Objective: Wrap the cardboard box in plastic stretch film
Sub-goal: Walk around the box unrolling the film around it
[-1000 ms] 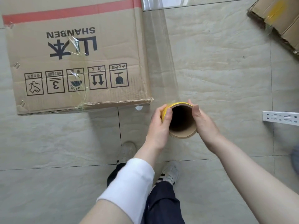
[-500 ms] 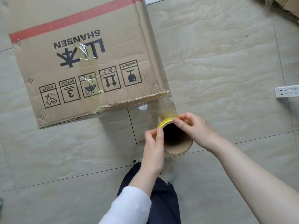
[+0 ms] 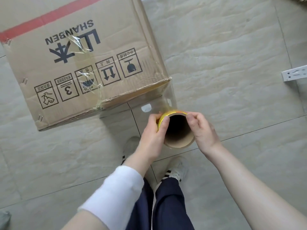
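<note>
**Film roll held at the box's corner**

The cardboard box (image 3: 79,60) lies on the tiled floor (image 3: 224,55). It is brown and creased, with a red stripe and clear film clinging across its printed face. Upside down it reads "SHANBEN" beside large Chinese characters, above handling symbols, one marked "3". Near its corner, the left hand (image 3: 152,131) and right hand (image 3: 201,130) curl round the stretch film roll (image 3: 178,130), gripping its yellow-edged core.
</note>
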Action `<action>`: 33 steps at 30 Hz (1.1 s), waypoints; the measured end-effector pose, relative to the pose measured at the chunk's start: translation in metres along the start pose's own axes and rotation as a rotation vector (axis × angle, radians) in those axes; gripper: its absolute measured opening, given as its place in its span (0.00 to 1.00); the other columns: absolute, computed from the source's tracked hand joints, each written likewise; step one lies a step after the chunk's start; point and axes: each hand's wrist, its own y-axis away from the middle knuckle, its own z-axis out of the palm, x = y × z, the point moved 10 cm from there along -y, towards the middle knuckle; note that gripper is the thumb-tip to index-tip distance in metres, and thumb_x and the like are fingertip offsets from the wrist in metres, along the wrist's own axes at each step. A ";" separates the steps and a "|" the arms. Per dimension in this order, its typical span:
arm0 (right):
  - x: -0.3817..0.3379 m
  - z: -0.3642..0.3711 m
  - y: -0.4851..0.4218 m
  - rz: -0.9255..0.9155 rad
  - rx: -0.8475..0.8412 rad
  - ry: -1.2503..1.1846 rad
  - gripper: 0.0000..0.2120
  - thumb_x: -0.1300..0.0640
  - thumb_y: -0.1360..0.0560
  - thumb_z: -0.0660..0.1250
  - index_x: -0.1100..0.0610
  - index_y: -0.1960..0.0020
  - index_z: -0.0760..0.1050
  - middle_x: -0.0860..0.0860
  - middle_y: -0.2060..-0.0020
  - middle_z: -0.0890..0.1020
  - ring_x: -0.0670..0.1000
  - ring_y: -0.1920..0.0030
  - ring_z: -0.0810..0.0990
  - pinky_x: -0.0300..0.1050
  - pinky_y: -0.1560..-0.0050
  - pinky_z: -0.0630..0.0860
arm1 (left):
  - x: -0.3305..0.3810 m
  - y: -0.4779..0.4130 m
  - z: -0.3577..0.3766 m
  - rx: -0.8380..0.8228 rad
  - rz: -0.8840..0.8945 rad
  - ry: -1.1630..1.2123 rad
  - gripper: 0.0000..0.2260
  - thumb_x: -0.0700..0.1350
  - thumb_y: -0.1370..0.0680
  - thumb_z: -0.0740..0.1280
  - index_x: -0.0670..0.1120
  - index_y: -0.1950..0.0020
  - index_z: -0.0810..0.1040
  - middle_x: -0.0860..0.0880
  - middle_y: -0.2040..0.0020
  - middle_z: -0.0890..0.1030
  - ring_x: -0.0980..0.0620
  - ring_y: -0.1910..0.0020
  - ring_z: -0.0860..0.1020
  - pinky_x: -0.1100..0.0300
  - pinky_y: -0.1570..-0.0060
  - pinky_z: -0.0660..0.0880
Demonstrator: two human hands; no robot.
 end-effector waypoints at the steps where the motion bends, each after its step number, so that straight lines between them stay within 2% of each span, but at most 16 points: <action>1: -0.004 0.004 0.000 -0.013 -0.011 0.028 0.21 0.46 0.25 0.61 0.56 0.37 0.73 0.48 0.42 0.78 0.38 0.49 0.73 0.16 0.57 0.64 | -0.007 0.007 -0.004 0.053 -0.011 0.067 0.27 0.64 0.28 0.51 0.48 0.37 0.68 0.55 0.46 0.75 0.58 0.47 0.72 0.74 0.53 0.65; 4: -0.013 0.032 0.003 -0.010 -0.197 0.061 0.18 0.49 0.25 0.63 0.56 0.39 0.75 0.46 0.47 0.79 0.37 0.51 0.75 0.19 0.53 0.67 | -0.032 0.033 -0.012 0.157 -0.030 0.212 0.32 0.69 0.30 0.50 0.50 0.34 0.66 0.58 0.41 0.74 0.68 0.43 0.71 0.75 0.46 0.65; 7: -0.009 0.058 0.005 0.008 -0.311 0.191 0.21 0.47 0.26 0.64 0.55 0.36 0.75 0.46 0.39 0.77 0.42 0.39 0.74 0.32 0.39 0.67 | -0.057 0.054 -0.005 0.006 -0.031 0.223 0.32 0.71 0.30 0.50 0.61 0.28 0.56 0.64 0.29 0.63 0.71 0.32 0.61 0.69 0.34 0.62; 9: -0.003 0.065 0.009 0.015 -0.321 0.233 0.24 0.46 0.27 0.65 0.55 0.34 0.73 0.45 0.34 0.74 0.42 0.35 0.71 0.30 0.40 0.65 | -0.062 0.059 -0.008 -0.111 -0.040 0.167 0.28 0.70 0.30 0.51 0.65 0.31 0.57 0.67 0.30 0.62 0.74 0.33 0.60 0.79 0.39 0.59; 10: -0.001 0.066 0.012 0.017 -0.303 0.218 0.23 0.47 0.27 0.65 0.54 0.34 0.73 0.45 0.35 0.74 0.41 0.36 0.70 0.26 0.44 0.66 | -0.061 0.057 -0.013 -0.153 -0.053 0.124 0.26 0.69 0.29 0.51 0.64 0.33 0.59 0.66 0.31 0.64 0.73 0.35 0.62 0.80 0.43 0.60; 12: 0.005 0.067 0.018 0.035 -0.244 0.140 0.20 0.48 0.26 0.65 0.53 0.36 0.75 0.43 0.38 0.76 0.41 0.37 0.72 0.24 0.47 0.66 | -0.054 0.040 -0.023 -0.190 -0.064 -0.007 0.21 0.66 0.26 0.53 0.58 0.38 0.64 0.61 0.34 0.66 0.65 0.36 0.66 0.73 0.48 0.63; 14: 0.006 0.068 0.021 0.039 -0.185 0.069 0.22 0.45 0.27 0.63 0.53 0.36 0.74 0.43 0.36 0.74 0.40 0.37 0.70 0.30 0.40 0.64 | -0.046 0.017 -0.030 -0.196 -0.069 -0.160 0.17 0.62 0.23 0.56 0.51 0.44 0.67 0.55 0.38 0.67 0.56 0.40 0.69 0.64 0.50 0.62; 16: 0.011 0.066 0.024 0.043 -0.062 -0.021 0.33 0.37 0.30 0.57 0.53 0.30 0.68 0.45 0.29 0.66 0.41 0.29 0.62 0.38 0.29 0.57 | -0.034 0.004 -0.025 -0.263 -0.024 -0.209 0.17 0.61 0.23 0.57 0.49 0.44 0.66 0.53 0.42 0.71 0.52 0.45 0.70 0.60 0.51 0.63; 18: 0.027 0.062 0.037 0.104 0.108 -0.225 0.39 0.32 0.32 0.52 0.53 0.27 0.61 0.46 0.26 0.60 0.43 0.26 0.56 0.44 0.25 0.52 | -0.031 0.005 -0.018 -0.360 0.020 -0.194 0.21 0.63 0.24 0.54 0.53 0.36 0.65 0.57 0.43 0.72 0.56 0.44 0.70 0.63 0.47 0.62; 20: 0.053 0.071 0.056 0.192 0.200 -0.414 0.45 0.24 0.35 0.52 0.52 0.27 0.62 0.47 0.28 0.66 0.46 0.28 0.63 0.48 0.26 0.58 | -0.038 0.009 -0.021 -0.372 0.056 -0.206 0.27 0.64 0.26 0.50 0.57 0.29 0.63 0.61 0.35 0.69 0.62 0.36 0.66 0.67 0.40 0.58; 22: 0.067 0.084 0.072 0.189 0.228 -0.356 0.49 0.20 0.41 0.54 0.51 0.30 0.67 0.48 0.32 0.72 0.47 0.31 0.69 0.50 0.30 0.64 | -0.044 0.018 -0.026 -0.338 0.089 -0.192 0.27 0.64 0.25 0.49 0.57 0.27 0.62 0.61 0.29 0.66 0.64 0.31 0.62 0.70 0.35 0.56; 25: 0.060 0.089 0.075 0.153 0.263 -0.295 0.37 0.32 0.32 0.58 0.53 0.31 0.68 0.49 0.33 0.73 0.46 0.32 0.69 0.38 0.35 0.64 | -0.058 0.040 -0.036 -0.243 0.077 -0.081 0.27 0.66 0.24 0.51 0.55 0.29 0.64 0.59 0.29 0.67 0.65 0.32 0.63 0.80 0.40 0.57; 26: 0.057 0.094 0.072 0.145 0.215 -0.285 0.34 0.36 0.31 0.58 0.54 0.30 0.68 0.49 0.33 0.73 0.46 0.32 0.69 0.36 0.37 0.63 | -0.067 0.048 -0.043 -0.194 0.067 -0.039 0.29 0.69 0.26 0.50 0.56 0.29 0.64 0.59 0.30 0.68 0.65 0.32 0.64 0.77 0.38 0.59; 28: 0.050 0.114 0.067 0.137 0.055 -0.192 0.30 0.41 0.28 0.60 0.53 0.30 0.67 0.48 0.32 0.72 0.46 0.31 0.68 0.34 0.38 0.62 | -0.092 0.063 -0.059 -0.152 -0.006 0.028 0.33 0.73 0.31 0.51 0.57 0.31 0.64 0.59 0.32 0.69 0.63 0.33 0.67 0.63 0.33 0.63; 30: 0.042 0.137 0.067 0.122 -0.068 -0.068 0.28 0.44 0.27 0.64 0.52 0.29 0.66 0.47 0.31 0.70 0.46 0.31 0.67 0.34 0.37 0.62 | -0.122 0.077 -0.073 -0.228 -0.128 0.016 0.36 0.74 0.34 0.55 0.53 0.34 0.65 0.55 0.34 0.72 0.59 0.36 0.71 0.52 0.35 0.70; 33: 0.033 0.159 0.064 0.103 -0.080 -0.021 0.30 0.47 0.28 0.68 0.54 0.29 0.66 0.47 0.29 0.67 0.44 0.29 0.64 0.31 0.36 0.58 | -0.129 0.071 -0.098 -0.356 -0.150 -0.176 0.31 0.71 0.30 0.55 0.48 0.39 0.65 0.47 0.36 0.73 0.54 0.43 0.73 0.53 0.38 0.71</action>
